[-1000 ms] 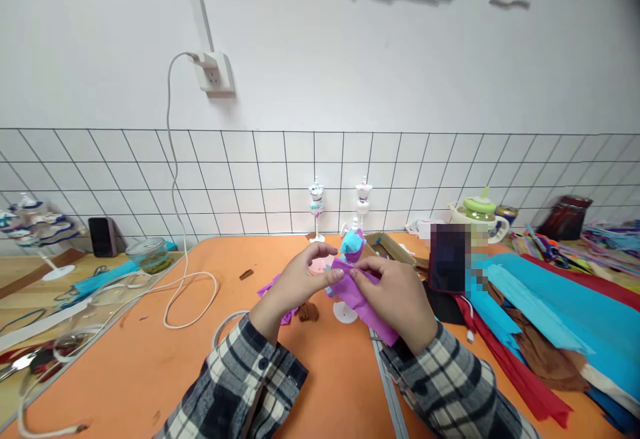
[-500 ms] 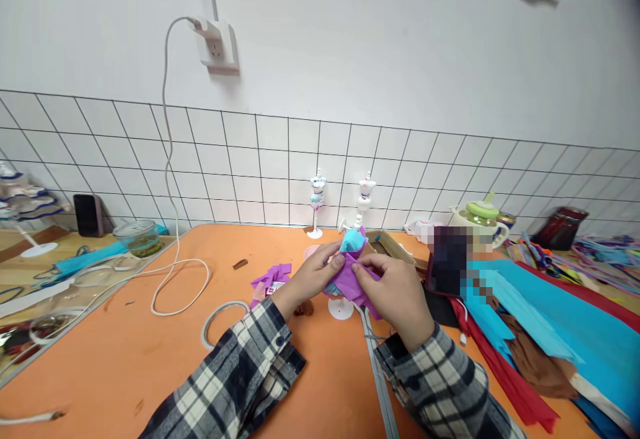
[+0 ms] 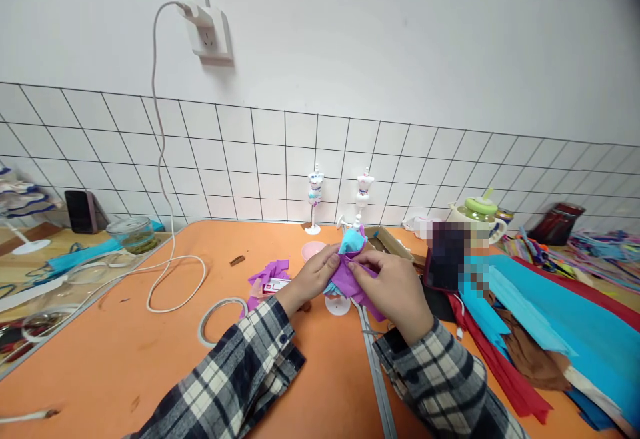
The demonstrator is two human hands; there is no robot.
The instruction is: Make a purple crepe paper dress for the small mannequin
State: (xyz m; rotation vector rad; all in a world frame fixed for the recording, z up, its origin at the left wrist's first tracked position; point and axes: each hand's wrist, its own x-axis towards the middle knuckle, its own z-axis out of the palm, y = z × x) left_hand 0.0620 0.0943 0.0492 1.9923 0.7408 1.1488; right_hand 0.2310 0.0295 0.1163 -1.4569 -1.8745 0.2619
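A small white mannequin stand (image 3: 337, 305) rises from the orange table (image 3: 150, 346), its top wrapped in blue paper (image 3: 353, 242). Against its waist I press a strip of purple crepe paper (image 3: 350, 282). My left hand (image 3: 313, 276) pinches the strip from the left side. My right hand (image 3: 395, 289) pinches it from the right, and the loose end trails under that palm. Both sleeves are plaid.
Purple paper scraps (image 3: 273, 272), a pink disc (image 3: 313, 250) and a tape ring (image 3: 220, 319) lie left of my hands. Two dressed mini mannequins (image 3: 315, 192) stand by the tiled wall. Blue, red and brown paper sheets (image 3: 540, 319) cover the right. A white cable (image 3: 170, 279) loops left.
The view has shifted slightly left and down. My left hand closed in onto the purple strip at the mannequin; both hands keep pinching it there.
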